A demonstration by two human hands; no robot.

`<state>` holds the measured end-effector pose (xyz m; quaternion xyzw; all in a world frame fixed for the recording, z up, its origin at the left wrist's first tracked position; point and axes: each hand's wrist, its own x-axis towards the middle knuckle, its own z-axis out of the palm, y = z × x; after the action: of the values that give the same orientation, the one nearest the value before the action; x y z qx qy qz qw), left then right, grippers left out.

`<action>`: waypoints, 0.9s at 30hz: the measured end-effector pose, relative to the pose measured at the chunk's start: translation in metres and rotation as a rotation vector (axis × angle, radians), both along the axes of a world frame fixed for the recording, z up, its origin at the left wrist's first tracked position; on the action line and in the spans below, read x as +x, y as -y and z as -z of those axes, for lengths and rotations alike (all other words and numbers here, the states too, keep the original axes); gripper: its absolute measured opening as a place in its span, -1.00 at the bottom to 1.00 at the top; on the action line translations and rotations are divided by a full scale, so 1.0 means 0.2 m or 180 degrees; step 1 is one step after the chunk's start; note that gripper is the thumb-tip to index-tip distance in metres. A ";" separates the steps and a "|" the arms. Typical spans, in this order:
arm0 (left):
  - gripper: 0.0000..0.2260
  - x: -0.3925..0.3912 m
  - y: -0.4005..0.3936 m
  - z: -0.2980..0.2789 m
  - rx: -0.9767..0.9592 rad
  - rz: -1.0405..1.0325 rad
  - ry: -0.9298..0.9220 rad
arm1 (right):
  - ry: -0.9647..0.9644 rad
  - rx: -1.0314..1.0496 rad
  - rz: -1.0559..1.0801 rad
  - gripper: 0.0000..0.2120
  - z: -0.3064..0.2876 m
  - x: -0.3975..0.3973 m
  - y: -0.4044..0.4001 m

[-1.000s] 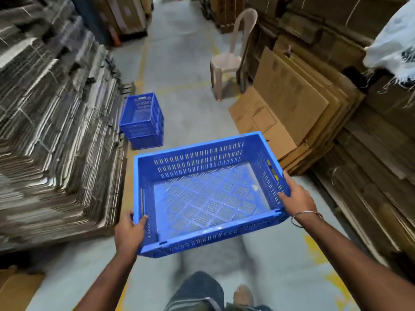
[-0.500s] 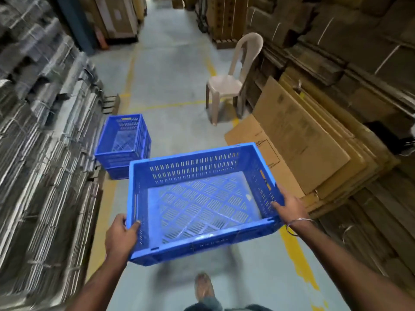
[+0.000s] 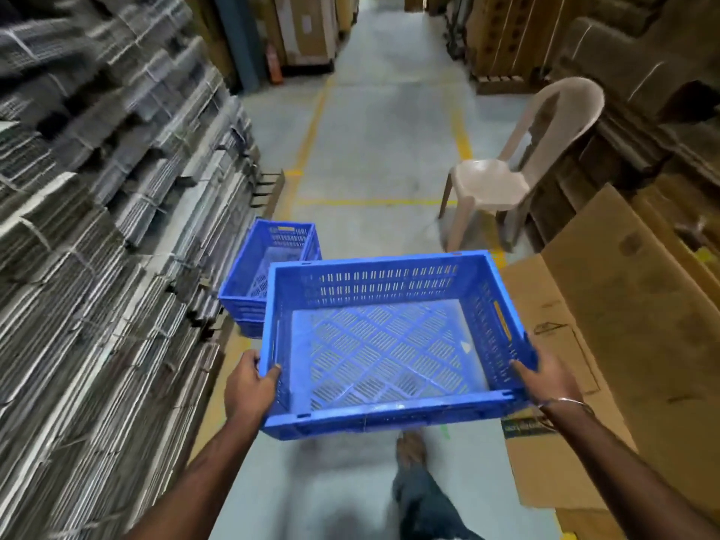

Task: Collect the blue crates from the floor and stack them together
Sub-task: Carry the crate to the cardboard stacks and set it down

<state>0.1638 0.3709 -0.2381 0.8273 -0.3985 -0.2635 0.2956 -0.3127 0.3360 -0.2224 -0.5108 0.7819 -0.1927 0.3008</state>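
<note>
I carry an empty blue slotted crate (image 3: pixel 385 344) in front of me at waist height. My left hand (image 3: pixel 249 383) grips its near left corner, thumb over the rim. My right hand (image 3: pixel 545 378), a bangle on the wrist, grips the near right corner. On the floor just beyond the carried crate's far left corner stands a stack of blue crates (image 3: pixel 269 274), partly hidden by the crate I hold.
Tall bundles of flattened cardboard (image 3: pixel 97 247) wall the aisle's left side. Flat brown cartons (image 3: pixel 623 325) lean on the right, with a beige plastic chair (image 3: pixel 518 165) beyond them. The grey floor aisle (image 3: pixel 374 150) with yellow lines runs ahead. My foot (image 3: pixel 409 450) shows below the crate.
I have walked forward with the crate. The floor stack is now much closer, its near edge hidden behind the carried crate, and the chair has drawn nearer on the right.
</note>
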 end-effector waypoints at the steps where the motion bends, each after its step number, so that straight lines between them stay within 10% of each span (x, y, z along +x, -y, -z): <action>1: -0.83 0.00 0.11 -0.01 0.0032 -0.0074 0.0037 | 0.0049 0.0039 -0.0082 -0.35 0.01 0.01 0.17; 27: -0.59 0.95 2.22 0.35 0.0048 -0.1996 -0.0074 | -0.0416 0.0688 -0.1967 -0.45 0.16 1.68 3.66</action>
<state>0.3535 -0.0733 -0.3074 0.9089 -0.1186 -0.1719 0.3609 0.0225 -0.3958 -0.2535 -0.7002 0.6237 0.0249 0.3467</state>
